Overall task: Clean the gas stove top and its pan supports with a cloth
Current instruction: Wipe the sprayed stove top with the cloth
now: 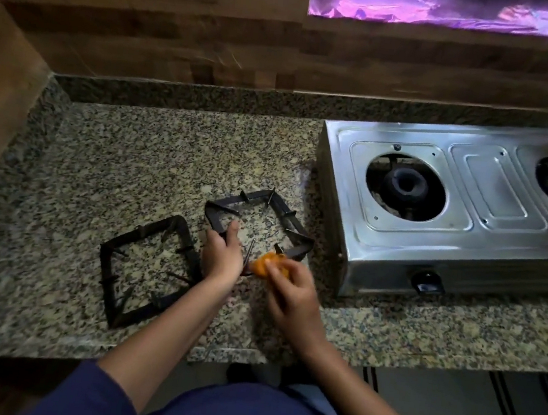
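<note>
Granite counter (99,158) — left hand (224,253) grips pan support (242,200), right hand (292,296) pinches orange cloth (267,265).

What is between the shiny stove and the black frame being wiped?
Nothing but bare speckled counter separates the stove and that pan support, in the head view.

A speckled granite table (126,161) is backed by a wood-patterned wall (150,19); a purple-lit strip (462,9) is seen above.
</note>
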Demonstrator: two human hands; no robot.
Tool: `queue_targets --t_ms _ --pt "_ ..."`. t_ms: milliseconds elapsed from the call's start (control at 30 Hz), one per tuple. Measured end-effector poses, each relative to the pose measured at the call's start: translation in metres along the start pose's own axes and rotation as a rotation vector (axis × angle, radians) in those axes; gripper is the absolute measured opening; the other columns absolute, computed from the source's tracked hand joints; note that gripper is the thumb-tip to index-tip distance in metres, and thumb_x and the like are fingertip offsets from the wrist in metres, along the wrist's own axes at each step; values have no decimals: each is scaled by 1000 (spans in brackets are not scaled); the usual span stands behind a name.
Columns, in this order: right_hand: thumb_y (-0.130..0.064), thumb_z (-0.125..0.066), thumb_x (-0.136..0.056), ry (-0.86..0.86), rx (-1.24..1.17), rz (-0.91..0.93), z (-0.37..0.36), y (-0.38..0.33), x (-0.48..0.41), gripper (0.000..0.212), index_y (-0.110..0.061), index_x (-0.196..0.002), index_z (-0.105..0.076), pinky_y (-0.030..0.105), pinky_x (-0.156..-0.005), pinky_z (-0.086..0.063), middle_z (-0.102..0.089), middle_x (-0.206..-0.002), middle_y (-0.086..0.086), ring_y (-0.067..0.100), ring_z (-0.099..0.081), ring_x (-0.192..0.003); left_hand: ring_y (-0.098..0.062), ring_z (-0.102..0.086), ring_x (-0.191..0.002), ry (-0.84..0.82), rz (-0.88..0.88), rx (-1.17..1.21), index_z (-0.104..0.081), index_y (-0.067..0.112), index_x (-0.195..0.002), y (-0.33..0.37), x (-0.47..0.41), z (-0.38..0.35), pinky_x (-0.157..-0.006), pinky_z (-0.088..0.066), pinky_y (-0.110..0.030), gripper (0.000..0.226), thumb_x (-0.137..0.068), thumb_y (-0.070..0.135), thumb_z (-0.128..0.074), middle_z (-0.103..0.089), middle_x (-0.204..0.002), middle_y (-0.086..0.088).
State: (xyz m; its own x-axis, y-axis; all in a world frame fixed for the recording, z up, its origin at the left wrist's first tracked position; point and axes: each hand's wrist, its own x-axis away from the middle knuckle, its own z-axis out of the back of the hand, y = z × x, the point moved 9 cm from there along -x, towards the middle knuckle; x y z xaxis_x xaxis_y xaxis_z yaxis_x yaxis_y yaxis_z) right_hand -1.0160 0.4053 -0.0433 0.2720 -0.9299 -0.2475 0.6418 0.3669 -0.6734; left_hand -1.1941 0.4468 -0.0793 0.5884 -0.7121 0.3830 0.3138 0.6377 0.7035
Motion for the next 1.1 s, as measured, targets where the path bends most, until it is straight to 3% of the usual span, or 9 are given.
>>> queue_targets --t_ms 100,267,367,467,633,700,900,967,1100 --pt "-13 -64 -85 93 9 -177 5 9 -9 41 -15 -126 -64 36 -89 -49 -55 -115 12 27 -53 -103 -42 -53 -120 18 79 45 -37 -1 -137 -12 1 -2 -93 -44 -44 70 -98 57 -32 -52 -134 -27" --pt "-19 -62 -90 -129 -137 91 -9 -41 -6 29 -20 -118 -69 28 -85 -48 -56 -109 3 16 -55 -100 -37 -63 -101 5 227 211 -56 0 -117 -39 -14 1 -81 -53 -39 83 -88 73 -27 -64 -116 -21" --pt "-12 -65 -89 153 -168 -82 32 -16 -13 31 -17 -119 -68 28 -88 -51 -53 -110 -3 13 -56 -102 -29 -66 -83 -63 385 397 -54 4 -119 -54 -16 -1 -54 -48 -34 80 -88 74 -28 -66 -107 -14" --pt "-10 -65 -90 316 -50 -229 50 2 -28 37 -12 -127 -64 22 -94 -44 -50 -115 -1 15 -52 -106 -27 -68 -88 -59 454 456 -55 5 -123 -62 -14 0 -62 -53 -41 85 -85 77 -31 -67 -107 -8" --pt "-13 -63 -90 -14 62 -144 12 -11 -40 37 -18 -126 -65 20 -97 -39 -51 -122 -1 7 -41 -107 -23 -52 -53 0 412 422 -59 -1 -101 -64 -18 14 -47 -30 -28 76 -91 69 -32 -56 -68 -6" --pt "-21 -64 -92 -178 16 -45 2 -13 -35 30 -20 -121 -69 21 -91 -44 -55 -115 -4 8 -51 -103 -28 -58 -59 30 343 371 -59 0 -93 -60 -21 23 -50 -31 -28 69 -95 63 -33 -59 -69 -7" --pt "-26 -67 -90 -192 -37 -120 4 0 -39 24 -23 -114 -73 14 -81 -45 -53 -101 -9 5 -55 -93 -35 -66 -79 31 262 314 -56 9 -77 -60 -21 22 -67 -46 -36 59 -97 60 -34 -64 -75 -13" --pt "-34 -70 -88 -326 -156 -176 -3 1 -39 23 -24 -108 -75 12 -76 -44 -56 -98 -9 4 -57 -90 -30 -62 -64 26 217 264 -54 11 -71 -59 -24 25 -63 -45 -31 60 -96 61 -33 -59 -65 -11" --pt "-31 -70 -89 120 -259 -270 51 19 -67 17 -21 -102 -76 17 -78 -48 -60 -95 -7 5 -61 -91 -19 -38 -48 28 172 196 -53 16 -67 -56 -28 36 -49 -23 -29 55 -99 56 -34 -44 -54 0"
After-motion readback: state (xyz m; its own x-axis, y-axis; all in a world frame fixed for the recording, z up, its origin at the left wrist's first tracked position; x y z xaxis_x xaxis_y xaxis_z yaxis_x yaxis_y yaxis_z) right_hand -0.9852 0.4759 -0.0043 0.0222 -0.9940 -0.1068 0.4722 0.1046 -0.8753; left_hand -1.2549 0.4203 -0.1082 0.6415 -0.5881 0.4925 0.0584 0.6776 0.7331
